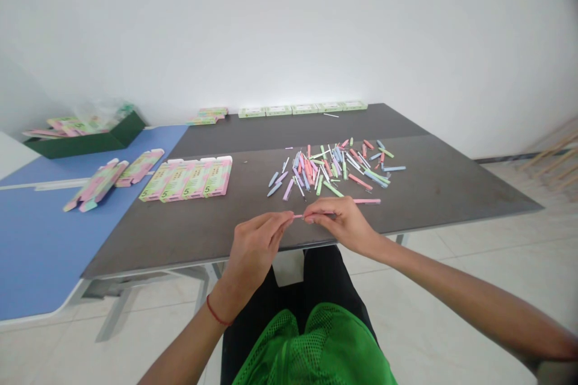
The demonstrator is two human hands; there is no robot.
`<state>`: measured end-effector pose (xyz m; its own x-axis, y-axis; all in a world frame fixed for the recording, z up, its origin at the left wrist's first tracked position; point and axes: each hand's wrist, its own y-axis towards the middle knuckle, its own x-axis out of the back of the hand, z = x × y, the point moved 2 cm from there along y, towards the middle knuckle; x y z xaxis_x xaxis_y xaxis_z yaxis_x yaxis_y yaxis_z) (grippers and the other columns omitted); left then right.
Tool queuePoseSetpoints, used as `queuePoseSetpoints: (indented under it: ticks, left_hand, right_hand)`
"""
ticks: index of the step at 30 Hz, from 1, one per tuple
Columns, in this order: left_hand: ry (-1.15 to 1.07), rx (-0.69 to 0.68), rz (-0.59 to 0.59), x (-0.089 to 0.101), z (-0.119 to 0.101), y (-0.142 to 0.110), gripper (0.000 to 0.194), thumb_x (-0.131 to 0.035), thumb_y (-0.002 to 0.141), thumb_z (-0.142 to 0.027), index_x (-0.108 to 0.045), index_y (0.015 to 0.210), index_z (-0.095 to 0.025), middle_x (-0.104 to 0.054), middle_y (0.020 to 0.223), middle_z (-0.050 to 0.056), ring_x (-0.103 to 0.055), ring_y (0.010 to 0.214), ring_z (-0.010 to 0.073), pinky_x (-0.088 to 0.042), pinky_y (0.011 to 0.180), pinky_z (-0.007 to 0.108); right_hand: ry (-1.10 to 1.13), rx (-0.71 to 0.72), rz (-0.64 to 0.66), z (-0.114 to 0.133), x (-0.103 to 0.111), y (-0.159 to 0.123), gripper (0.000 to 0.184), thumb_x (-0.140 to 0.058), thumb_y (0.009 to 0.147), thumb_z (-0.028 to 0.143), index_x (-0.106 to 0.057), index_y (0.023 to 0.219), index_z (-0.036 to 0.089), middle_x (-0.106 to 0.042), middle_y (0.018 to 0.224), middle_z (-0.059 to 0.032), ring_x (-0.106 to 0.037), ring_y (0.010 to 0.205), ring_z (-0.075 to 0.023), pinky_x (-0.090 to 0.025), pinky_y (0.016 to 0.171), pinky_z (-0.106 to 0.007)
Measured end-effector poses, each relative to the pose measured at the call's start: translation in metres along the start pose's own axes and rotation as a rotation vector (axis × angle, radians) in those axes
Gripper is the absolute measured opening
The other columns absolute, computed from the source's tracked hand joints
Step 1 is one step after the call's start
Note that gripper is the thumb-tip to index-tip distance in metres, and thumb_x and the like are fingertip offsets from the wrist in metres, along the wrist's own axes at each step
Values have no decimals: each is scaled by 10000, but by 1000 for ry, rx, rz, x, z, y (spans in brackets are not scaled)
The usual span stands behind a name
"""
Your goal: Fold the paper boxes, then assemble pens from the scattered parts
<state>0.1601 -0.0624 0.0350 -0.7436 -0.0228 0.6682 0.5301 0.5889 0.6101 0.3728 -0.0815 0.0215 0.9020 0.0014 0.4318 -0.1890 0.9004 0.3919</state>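
Near the front edge of the dark table, my left hand [258, 245] pinches one end of a slim pink pen [297, 216]. My right hand [345, 224] has its fingers closed on the same pen, a short way to the right, and covers much of it. Just beyond my right hand lies another pink pen piece [369, 201]. Behind both hands spreads a loose heap of pen parts [311, 169] in pink, green, blue and purple, with thin white sticks among them. Fine details at the fingertips are too small to make out.
Several upright-printed pink-green boxes [195, 179] lie in a row at left. More flat cartons [139, 167] rest toward the blue table [40, 234]. A dark green bin [85, 143] holds cartons and plastic. White-green boxes [304, 109] line the back edge by the wall.
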Motion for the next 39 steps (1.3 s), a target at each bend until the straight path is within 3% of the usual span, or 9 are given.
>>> queuePoseSetpoints:
  ticks: [24, 39]
  left_hand:
    - [-48, 53, 8, -2, 3, -8, 145, -603, 1018, -239, -733, 1075, -207, -815, 964, 39, -775, 814, 156, -586, 773, 242]
    - [-346, 353, -11, -16, 14, -13, 166, -660, 982, -326, -770, 997, -203, -813, 841, 22, -789, 724, 172, -631, 689, 232]
  right_hand:
    - [74, -33, 97, -10, -5, -1, 173, -651, 967, 294, -773, 925, 180, -740, 838, -49, -676, 780, -186, -510, 736, -304]
    - [226, -112, 135, -20, -9, -2, 193, -660, 963, 330, -772, 955, 173, -740, 881, -59, -686, 830, -186, -542, 789, -312]
